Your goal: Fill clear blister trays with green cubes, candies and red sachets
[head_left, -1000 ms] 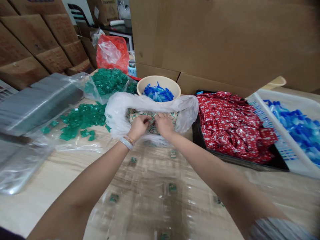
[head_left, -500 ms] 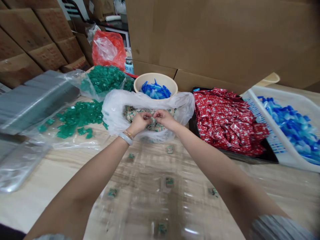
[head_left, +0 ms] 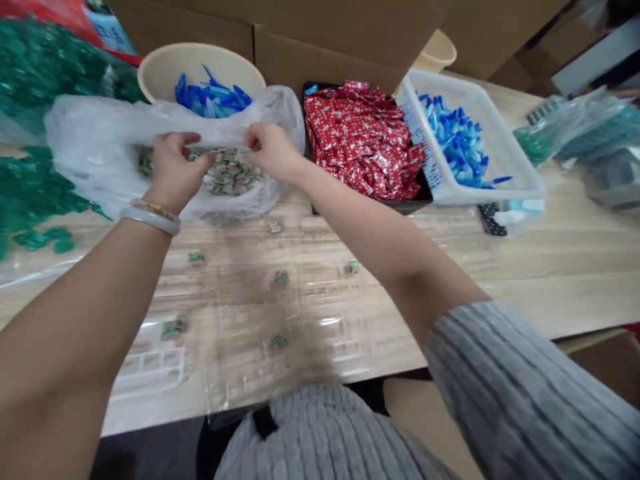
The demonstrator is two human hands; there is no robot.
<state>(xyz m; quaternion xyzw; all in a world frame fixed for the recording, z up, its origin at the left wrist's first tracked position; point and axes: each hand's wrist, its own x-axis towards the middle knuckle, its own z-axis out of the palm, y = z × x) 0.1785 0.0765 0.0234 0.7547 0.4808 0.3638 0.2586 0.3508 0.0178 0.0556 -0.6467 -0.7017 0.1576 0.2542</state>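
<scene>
A white plastic bag (head_left: 95, 137) lies with its mouth wide, full of small tan-and-green pieces (head_left: 233, 175). Over its left part is my left hand (head_left: 175, 163), thumb and fingers apart, with nothing visible between them. My right hand (head_left: 270, 152) is at the bag's right side, fingers curled together; whatever they may hold is hidden. Clear plastic trays (head_left: 155, 363) with moulded compartments lie on the table in front of me. Several of the same small pieces sit spaced out on them, one piece (head_left: 174, 327) at the left and another (head_left: 279, 341) near the front.
Behind the bag stands a cream bowl (head_left: 155, 77) of blue pointed items. Right of it are a black tray of red printed packets (head_left: 365, 143) and a white basket (head_left: 505, 133) of blue items. Green plastic pieces (head_left: 30, 193) cover the left side. Cardboard (head_left: 320, 57) rises behind.
My view has swung right and downward. My hands, close together over the bag before, are now apart, and the left thumb and fingers have spread.
</scene>
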